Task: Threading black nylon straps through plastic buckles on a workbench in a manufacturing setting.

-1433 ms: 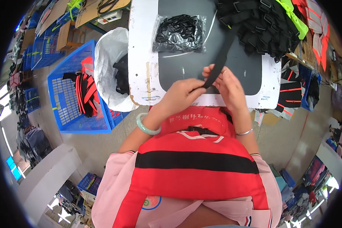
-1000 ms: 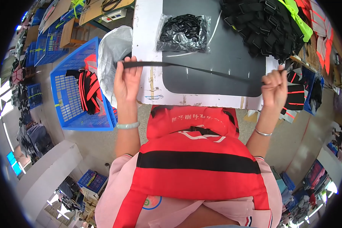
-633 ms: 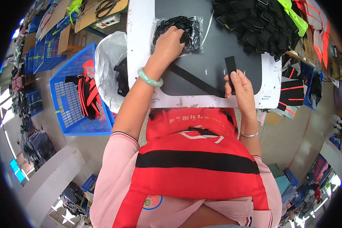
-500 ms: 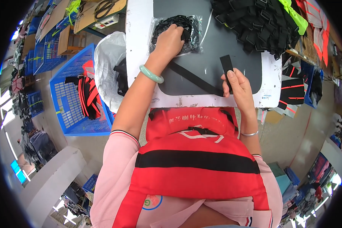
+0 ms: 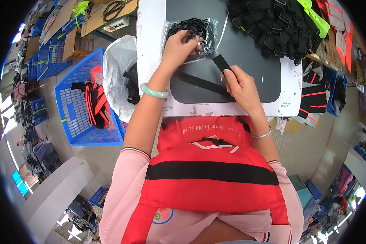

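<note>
My left hand [image 5: 178,49], with a green bangle at the wrist, is over the near side of a clear plastic bag [image 5: 212,30] of small black plastic buckles [image 5: 197,27]. Its fingers are curled and pinch a small black buckle [image 5: 189,37], partly hidden by them. To the right, my right hand [image 5: 243,86] grips a black webbing strap [image 5: 221,64] between thumb and fingers. One short end points up and left toward the bag. The rest of the strap slants left across the dark tabletop, passing under my right hand.
A heap of black straps with buckles [image 5: 272,28] covers the table's far right. Left of the white-edged table [image 5: 232,109] stand a white sack [image 5: 117,81] and a blue basket [image 5: 71,112] of red and black pieces. More striped pieces [image 5: 314,97] lie beyond the right edge.
My left hand has drawn back slightly from the buckles, its fingers now showing a small dark piece. My right hand has moved left with the strap end, tilting it toward my left hand.
</note>
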Demonstrator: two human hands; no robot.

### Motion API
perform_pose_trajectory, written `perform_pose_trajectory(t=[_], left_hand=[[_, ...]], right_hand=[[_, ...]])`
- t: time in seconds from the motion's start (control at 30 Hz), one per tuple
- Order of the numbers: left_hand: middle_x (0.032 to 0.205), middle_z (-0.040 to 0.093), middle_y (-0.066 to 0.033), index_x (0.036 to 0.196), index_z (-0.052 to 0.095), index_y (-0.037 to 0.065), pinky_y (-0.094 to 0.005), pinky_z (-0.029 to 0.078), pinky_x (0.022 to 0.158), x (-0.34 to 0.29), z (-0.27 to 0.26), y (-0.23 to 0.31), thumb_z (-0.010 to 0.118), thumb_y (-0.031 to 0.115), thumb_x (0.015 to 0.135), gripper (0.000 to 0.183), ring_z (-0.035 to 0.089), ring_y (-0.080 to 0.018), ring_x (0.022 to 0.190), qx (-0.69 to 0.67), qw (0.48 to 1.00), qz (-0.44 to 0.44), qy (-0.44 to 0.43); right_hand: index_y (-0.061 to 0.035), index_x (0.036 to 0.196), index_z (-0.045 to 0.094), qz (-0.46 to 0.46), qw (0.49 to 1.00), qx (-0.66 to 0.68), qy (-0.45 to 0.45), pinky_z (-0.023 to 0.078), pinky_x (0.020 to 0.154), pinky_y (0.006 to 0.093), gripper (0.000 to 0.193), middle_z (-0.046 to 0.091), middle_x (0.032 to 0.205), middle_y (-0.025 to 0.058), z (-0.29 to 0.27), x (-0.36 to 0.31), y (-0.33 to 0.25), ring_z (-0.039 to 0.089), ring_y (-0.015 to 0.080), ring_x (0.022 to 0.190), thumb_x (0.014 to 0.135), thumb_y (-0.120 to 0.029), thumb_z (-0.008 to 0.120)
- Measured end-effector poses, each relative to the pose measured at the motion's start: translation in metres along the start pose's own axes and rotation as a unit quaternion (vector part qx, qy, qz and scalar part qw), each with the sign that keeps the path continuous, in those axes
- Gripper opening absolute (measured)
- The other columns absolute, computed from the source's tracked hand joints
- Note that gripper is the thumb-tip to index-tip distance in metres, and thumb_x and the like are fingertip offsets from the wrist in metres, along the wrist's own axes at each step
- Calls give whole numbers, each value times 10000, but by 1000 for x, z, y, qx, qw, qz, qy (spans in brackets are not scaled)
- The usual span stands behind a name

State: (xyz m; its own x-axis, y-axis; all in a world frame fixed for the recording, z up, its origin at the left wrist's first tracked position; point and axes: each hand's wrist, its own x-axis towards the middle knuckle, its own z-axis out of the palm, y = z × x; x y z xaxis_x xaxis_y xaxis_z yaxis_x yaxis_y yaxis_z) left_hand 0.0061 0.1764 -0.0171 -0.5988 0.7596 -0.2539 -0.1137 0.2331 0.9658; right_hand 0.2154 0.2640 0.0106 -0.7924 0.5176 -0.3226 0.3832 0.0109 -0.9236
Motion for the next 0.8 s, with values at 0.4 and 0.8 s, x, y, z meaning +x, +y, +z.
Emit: perform_pose_trajectory(t=[0.4,0.8], left_hand=[[970,659,-124,1023,610,-8,-279,550,713,-62,19,3,629,112,870,195,651,-166,795,-205,978,-42,-23],[890,661,-56,976,644,-11,-231,526,691,-78,31,5,672,97,843,174,621,-105,774,-161,986,-16,-36]], right_hand=[[-49,770,549,-155,936,-309,70,446,525,453,255,573,589,165,8,7,-16,573,375,571,900,-269,535],[-54,807,525,-152,940,-302,47,407,501,431,179,529,593,160,9,-2,-12,547,365,557,901,-206,525]])
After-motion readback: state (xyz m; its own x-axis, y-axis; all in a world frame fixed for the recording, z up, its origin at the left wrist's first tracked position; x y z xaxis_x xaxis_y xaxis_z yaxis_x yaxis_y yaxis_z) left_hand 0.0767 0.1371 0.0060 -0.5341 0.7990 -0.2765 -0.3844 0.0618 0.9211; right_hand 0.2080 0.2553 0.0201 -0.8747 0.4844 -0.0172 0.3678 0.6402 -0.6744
